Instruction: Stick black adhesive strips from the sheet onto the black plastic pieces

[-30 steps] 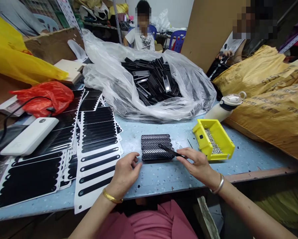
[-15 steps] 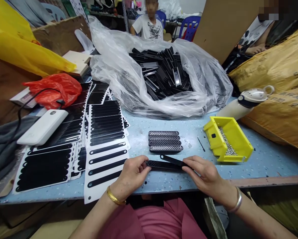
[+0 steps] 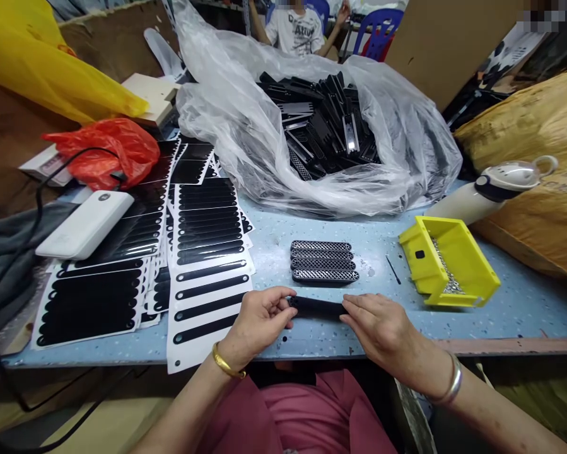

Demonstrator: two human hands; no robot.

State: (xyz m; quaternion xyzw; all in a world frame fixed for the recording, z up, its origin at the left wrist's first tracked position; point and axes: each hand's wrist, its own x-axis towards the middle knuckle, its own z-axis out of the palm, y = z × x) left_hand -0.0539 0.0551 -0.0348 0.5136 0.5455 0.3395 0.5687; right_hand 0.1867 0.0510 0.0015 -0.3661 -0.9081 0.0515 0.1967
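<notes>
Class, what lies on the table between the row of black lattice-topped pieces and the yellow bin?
In the head view, a thin dark stick lies between the row of black lattice-topped pieces and the yellow bin, touching neither.

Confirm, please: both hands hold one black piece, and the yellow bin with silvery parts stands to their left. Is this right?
Not entirely: the head view shows the left hand and right hand holding one black piece, as you say, but the yellow bin with silvery parts stands to their right, not left.
</notes>
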